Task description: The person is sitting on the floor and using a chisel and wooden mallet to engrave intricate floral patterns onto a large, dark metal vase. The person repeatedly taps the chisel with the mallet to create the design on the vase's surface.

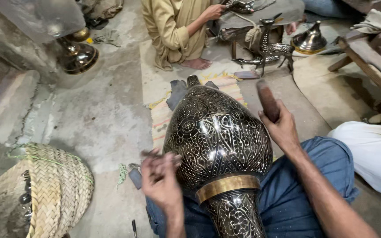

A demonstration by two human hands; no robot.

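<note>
Black engraved vase (217, 136) lies between left hand (160, 178) and right hand (283, 128).

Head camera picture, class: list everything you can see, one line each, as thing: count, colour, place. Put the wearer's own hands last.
Engraved vase: one, black with silver patterning and a brass band, lying across the wearer's lap.
Woven basket: one, straw-coloured, bottom left on the floor.
Metal deer figure: one, dark engraved, standing top centre.
Brass vessels: two, dark and gold, top left.
Domed metal lid: one, dark with a gold rim, top right.
Seated person: one, tan clothing, top centre, barefoot.
Striped mat: one, pale with orange lines, under the vase's far end.
Left hand: fingers pinching a thin tool against the vase.
Right hand: raised, gripping a dark wooden mallet.
</note>
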